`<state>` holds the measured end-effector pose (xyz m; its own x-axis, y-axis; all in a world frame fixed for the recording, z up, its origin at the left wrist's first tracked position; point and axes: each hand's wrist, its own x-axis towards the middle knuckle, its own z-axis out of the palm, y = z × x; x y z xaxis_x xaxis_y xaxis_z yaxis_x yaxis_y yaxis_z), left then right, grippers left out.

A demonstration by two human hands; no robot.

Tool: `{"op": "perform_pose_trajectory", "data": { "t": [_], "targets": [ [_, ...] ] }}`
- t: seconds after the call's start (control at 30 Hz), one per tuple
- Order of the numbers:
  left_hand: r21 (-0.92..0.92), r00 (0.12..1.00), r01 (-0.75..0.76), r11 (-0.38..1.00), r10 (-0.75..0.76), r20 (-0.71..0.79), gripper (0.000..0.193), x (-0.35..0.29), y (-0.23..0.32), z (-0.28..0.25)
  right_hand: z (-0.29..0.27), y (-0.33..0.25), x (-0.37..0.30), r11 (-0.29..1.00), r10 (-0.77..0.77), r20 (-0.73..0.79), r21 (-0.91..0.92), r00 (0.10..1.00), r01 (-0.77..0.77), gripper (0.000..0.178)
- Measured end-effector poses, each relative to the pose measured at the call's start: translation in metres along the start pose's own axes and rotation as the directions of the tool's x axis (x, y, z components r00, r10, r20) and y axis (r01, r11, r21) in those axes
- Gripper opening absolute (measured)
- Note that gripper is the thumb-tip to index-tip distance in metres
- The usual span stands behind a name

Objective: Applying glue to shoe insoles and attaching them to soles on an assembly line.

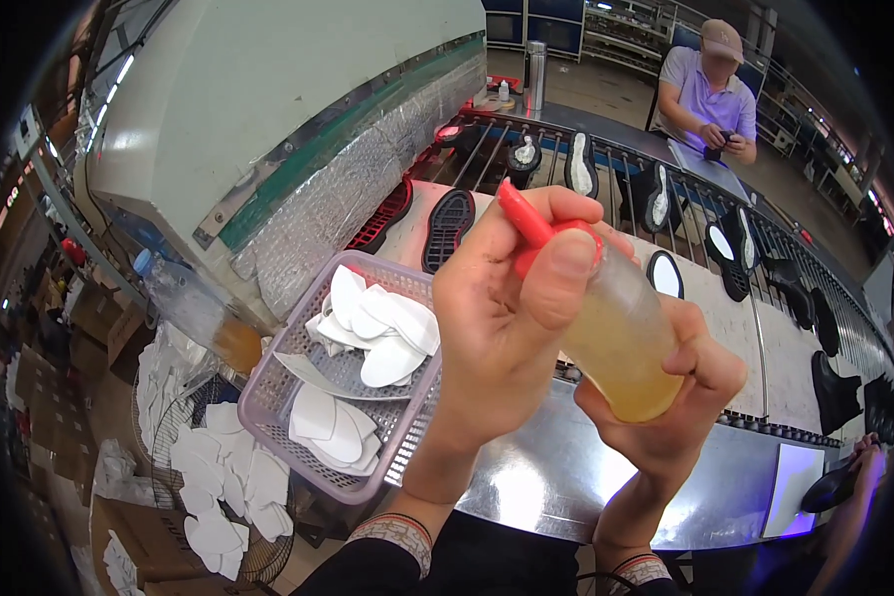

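Note:
Held up in front of me is a translucent squeeze bottle [626,343] with a red nozzle cap [528,221] and yellowish liquid inside. It tilts, with the cap toward the upper left. The fingers and thumb of my left hand [497,333] are closed around the red cap. My right hand [690,387] grips the lower body and base of the bottle. Left of my left wrist stands a lilac plastic basket [256,422], holding loose white insole-shaped pieces [392,360].
A roller conveyor [611,179] carries shoe soles [450,228] and dark shoes [834,392] past a large pale machine [298,99]. A metal ledge [536,477] runs along the near side. More white pieces [228,477] fill a wire basket below left. Across the conveyor sits a person [710,94]; another person's hand [869,459] shows at right.

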<state>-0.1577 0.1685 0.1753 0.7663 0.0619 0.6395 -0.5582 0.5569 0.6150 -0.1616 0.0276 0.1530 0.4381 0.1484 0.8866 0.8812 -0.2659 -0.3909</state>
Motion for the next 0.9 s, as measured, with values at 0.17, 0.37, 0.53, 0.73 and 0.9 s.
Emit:
{"op": "perform_pose_trajectory", "data": {
  "t": [0.17, 0.37, 0.53, 0.73, 0.9],
  "targets": [
    [0.155, 0.974, -0.162, 0.975, 0.132, 0.186, 0.065, 0.011, -0.015, -0.015, -0.004, 0.008, 0.005, 1.000, 0.008, 0.010, 0.029, 1.000, -0.008, 0.052],
    [0.061, 0.942, -0.023, 0.998, 0.002, 0.337, 0.079, 0.007, -0.003, -0.002, -0.011, 0.012, 0.002, 0.987, 0.012, -0.104, 0.160, 0.994, 0.005, 0.056],
    [0.083, 0.967, -0.014, 0.996, -0.008, 0.254, 0.075, 0.007, -0.009, 0.004, -0.026, 0.015, 0.005, 0.992, -0.092, -0.030, -0.093, 0.995, 0.089, 0.061],
    [0.276, 0.961, -0.008, 0.961, -0.069, 0.269, 0.071, 0.007, -0.005, 0.000, -0.035, 0.015, 0.004, 0.963, -0.170, -0.053, -0.221, 0.984, 0.155, 0.061],
    [0.225, 0.936, 0.164, 0.960, -0.224, 0.270, 0.075, 0.005, -0.005, 0.000, -0.045, 0.012, 0.006, 0.955, -0.140, 0.006, -0.262, 0.990, 0.137, 0.053]
  ]
}}
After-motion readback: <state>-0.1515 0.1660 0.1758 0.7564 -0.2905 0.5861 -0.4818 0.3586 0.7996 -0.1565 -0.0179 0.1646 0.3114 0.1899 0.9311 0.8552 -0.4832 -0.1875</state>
